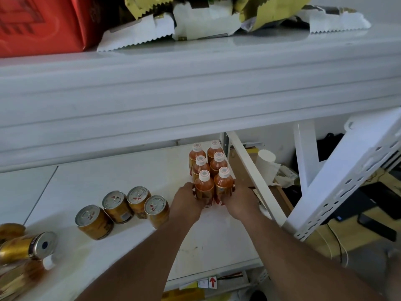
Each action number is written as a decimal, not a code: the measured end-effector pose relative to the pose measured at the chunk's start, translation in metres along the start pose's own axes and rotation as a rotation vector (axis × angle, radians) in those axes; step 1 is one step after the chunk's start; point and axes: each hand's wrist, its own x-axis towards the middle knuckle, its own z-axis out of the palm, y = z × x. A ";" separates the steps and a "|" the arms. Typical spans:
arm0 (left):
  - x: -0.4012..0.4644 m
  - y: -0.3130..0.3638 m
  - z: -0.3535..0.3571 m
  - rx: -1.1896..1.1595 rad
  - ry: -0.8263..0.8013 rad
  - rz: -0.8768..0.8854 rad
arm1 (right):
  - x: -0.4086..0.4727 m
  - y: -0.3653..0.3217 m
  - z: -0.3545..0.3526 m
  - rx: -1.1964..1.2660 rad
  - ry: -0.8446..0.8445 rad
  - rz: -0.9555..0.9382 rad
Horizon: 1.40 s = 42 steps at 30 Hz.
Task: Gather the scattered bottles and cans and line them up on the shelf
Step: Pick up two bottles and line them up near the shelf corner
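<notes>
Several orange bottles with white caps stand in two rows at the right end of the white shelf (121, 179). My left hand (187, 202) grips the front left bottle (204, 185). My right hand (239, 203) grips the front right bottle (224, 181). Both bottles stand upright on the shelf, touching each other. Several gold cans (134, 205) stand in a loose row to the left of my hands. A gold can (26, 247) lies on its side at the shelf's far left, next to other gold items cut off by the frame edge.
An upper shelf board (195, 90) overhangs the back of the lower shelf and carries a red bag (41, 22) and torn packaging. A white slotted upright (347, 183) and a diagonal brace close off the right side. Beyond them lie paper rolls and clutter.
</notes>
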 end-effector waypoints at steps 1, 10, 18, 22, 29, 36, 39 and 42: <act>0.001 0.000 0.000 -0.004 -0.003 -0.002 | 0.000 0.000 0.000 -0.005 0.001 0.005; -0.004 0.000 0.000 -0.052 -0.014 -0.005 | -0.004 0.001 -0.002 0.007 -0.051 0.025; -0.041 0.004 -0.016 -0.033 0.018 0.134 | -0.037 -0.008 -0.011 -0.077 -0.057 -0.014; -0.053 -0.005 -0.022 0.178 -0.011 0.198 | -0.060 -0.009 -0.013 -0.163 -0.020 -0.116; -0.098 -0.011 -0.033 0.451 -0.074 0.224 | -0.093 -0.006 -0.021 -0.596 -0.141 -0.303; -0.164 -0.016 -0.047 0.539 -0.104 0.096 | -0.141 -0.005 -0.032 -0.692 -0.310 -0.421; -0.187 -0.022 -0.052 0.550 -0.065 0.090 | -0.157 -0.005 -0.031 -0.643 -0.320 -0.450; -0.207 -0.028 -0.058 0.564 -0.068 0.057 | -0.175 -0.005 -0.026 -0.620 -0.328 -0.466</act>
